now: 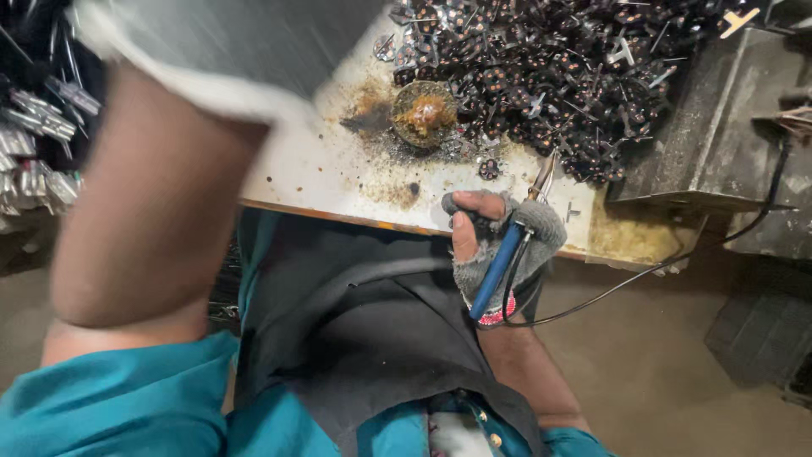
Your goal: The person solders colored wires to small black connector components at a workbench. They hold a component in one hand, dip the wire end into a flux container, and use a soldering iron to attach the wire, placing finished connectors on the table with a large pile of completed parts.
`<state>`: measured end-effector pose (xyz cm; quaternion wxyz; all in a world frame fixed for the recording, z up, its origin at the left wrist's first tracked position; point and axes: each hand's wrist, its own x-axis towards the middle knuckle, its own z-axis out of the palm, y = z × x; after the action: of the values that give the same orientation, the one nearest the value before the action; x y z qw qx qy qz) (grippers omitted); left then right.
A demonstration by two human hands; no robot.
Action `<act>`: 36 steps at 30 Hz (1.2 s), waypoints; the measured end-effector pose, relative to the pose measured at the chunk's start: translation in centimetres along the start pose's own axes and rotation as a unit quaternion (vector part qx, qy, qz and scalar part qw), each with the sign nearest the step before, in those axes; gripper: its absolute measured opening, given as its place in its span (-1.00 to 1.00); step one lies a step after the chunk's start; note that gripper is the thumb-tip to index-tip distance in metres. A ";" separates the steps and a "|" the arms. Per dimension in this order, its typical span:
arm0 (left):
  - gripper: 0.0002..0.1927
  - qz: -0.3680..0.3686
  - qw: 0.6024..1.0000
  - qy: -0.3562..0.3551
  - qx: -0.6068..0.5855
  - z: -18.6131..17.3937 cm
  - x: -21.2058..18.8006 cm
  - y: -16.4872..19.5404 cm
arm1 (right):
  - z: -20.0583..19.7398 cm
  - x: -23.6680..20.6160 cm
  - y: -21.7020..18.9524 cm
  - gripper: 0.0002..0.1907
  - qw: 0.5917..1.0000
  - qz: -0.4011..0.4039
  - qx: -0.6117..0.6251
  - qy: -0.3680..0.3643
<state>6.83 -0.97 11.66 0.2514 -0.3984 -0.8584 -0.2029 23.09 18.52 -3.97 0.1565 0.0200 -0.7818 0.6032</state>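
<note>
Right hand (499,241): at frame centre, in a grey fingerless glove, fist closed around a soldering iron (507,254); thumb and one fingertip bare.
Soldering iron: blue handle ran down through the fist toward the lower centre; metal tip (543,176) stuck out above the knuckles, just short of the parts pile. Whether the tip touched anything could not be told.
Cord (643,275): black, left the butt of the handle, looped under the wrist and ran right toward the upper right edge, where its end was lost behind a grey metal box (719,135).
Left hand: forearm (152,211) raised close to the camera, filling the left of the frame, blurred. Hand itself hidden past a white blurred shape (211,59) at upper left; grip could not be told.
Bench (313,169): pale top, scorched and stained, near edge crossing mid-frame.
Flux tin (423,114): small round tin with brownish residue, upper centre, beside the pile.
Parts pile (550,76): heap of small dark components with metal leads, top centre to upper right, cut off by the top edge; single pieces too small to make out.
Left edge: bundle of silvery pieces (38,144), blurred, partly cut off.
Lap: dark apron (381,338) over teal clothing (127,406), lower frame.
</note>
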 end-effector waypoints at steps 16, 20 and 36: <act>-0.84 0.028 0.992 -0.126 0.002 13.5 -6.5 3.3 | -0.9 -0.6 0.8 -0.83 0.994 0.089 -0.053 -0.020; -0.75 0.032 0.998 -0.053 0.018 13.8 -5.8 4.0 | -1.3 -0.8 0.8 -0.82 0.989 0.114 -0.086 -0.025; -0.83 0.137 0.969 -0.178 -0.101 2.6 -2.0 3.2 | -1.3 -0.8 1.3 -0.69 1.000 0.022 -0.008 0.006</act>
<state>9.75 1.19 8.88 0.0786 -0.5651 -0.8017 -0.1780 23.88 19.98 -5.07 0.1481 -0.0018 -0.7856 0.6007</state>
